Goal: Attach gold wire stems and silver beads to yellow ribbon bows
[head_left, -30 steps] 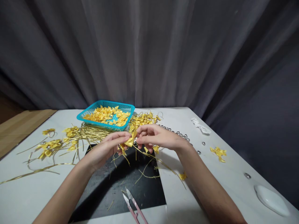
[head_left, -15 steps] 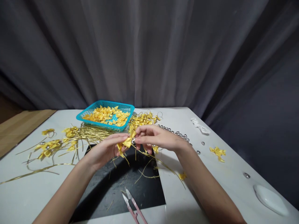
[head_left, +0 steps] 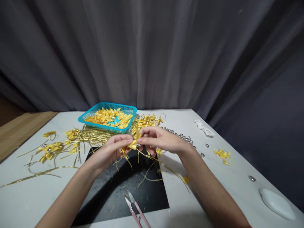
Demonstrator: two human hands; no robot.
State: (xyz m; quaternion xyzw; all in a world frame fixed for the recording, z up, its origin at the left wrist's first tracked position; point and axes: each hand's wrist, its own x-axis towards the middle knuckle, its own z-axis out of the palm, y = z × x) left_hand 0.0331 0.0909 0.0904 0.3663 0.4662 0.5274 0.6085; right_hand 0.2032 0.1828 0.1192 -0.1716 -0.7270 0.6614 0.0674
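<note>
Above the black mat (head_left: 128, 183), both hands meet at a yellow ribbon bow (head_left: 133, 145) with a small silver bell or bead (head_left: 138, 145) at its middle. My left hand (head_left: 113, 148) pinches the bow's left side between thumb and fingers. From the right, my right hand (head_left: 158, 139) is closed on the bow's other side, next to the silver piece. Gold wire ties (head_left: 166, 165) trail down to the right from below the hands. Part of the bow is hidden by the fingers.
A blue basket (head_left: 82, 119) of yellow bows stands at the back, with gold ties (head_left: 97, 135) before it. Thread snips (head_left: 135, 207) lie on the mat's front edge. Silver beads (head_left: 187, 139), a loose bow (head_left: 222, 155) and a white oval object (head_left: 276, 203) are on the right.
My left thumb has shifted slightly forward over the bow, and the bow has turned a little in my fingers. Both hands stay in nearly the same place.
</note>
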